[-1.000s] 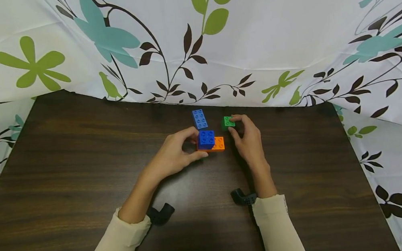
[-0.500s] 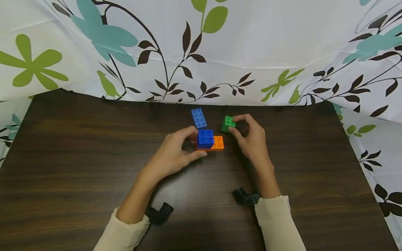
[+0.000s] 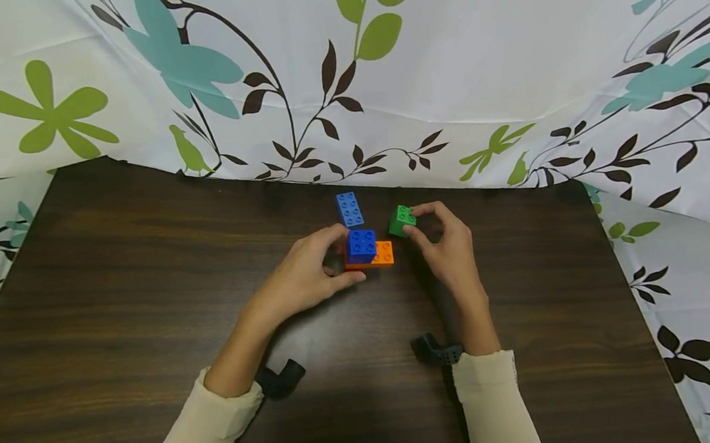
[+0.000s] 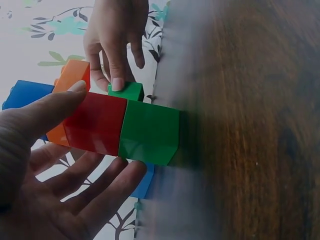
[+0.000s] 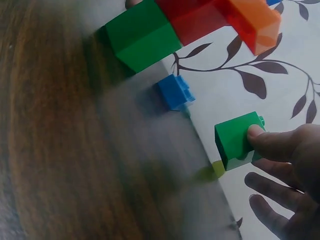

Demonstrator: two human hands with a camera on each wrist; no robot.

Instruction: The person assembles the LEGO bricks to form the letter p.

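Dark wood-grain table (image 3: 111,288), floral cloth (image 3: 506,57) draped behind it. From the head view, the left hand (image 3: 305,277) curls round a small stack (image 3: 367,252) of studded plastic bricks near the table's far middle: a dark blue square brick sits on an orange one, and thumb and fingers close on its left side. The right hand (image 3: 446,245) pinches a small green brick (image 3: 402,219) between thumb and fingertips, lifted just beside the stack on its right, not touching it. A flat blue brick (image 3: 351,209) lies loose on the table just behind the stack. By my reckoning the build is partway: several bricks are joined, the green one is not yet on, and the flat blue one is untouched.

On the left wrist view, the stack shows more: a glossy green block (image 4: 149,132) standing on the table, a red one (image 4: 96,123) joined to it, orange (image 4: 70,90) beyond. Thumb and fingers (image 4: 100,185) bracket the red and green faces. The right hand holds the small green brick (image 4: 126,91) close behind.

Right wrist view: the thumb (image 5: 272,142) presses the green brick's (image 5: 235,140) smooth side, fingers below it. The stack's hard, square-edged blocks (image 5: 145,32) sit at the top, the flat blue brick (image 5: 175,92) between.
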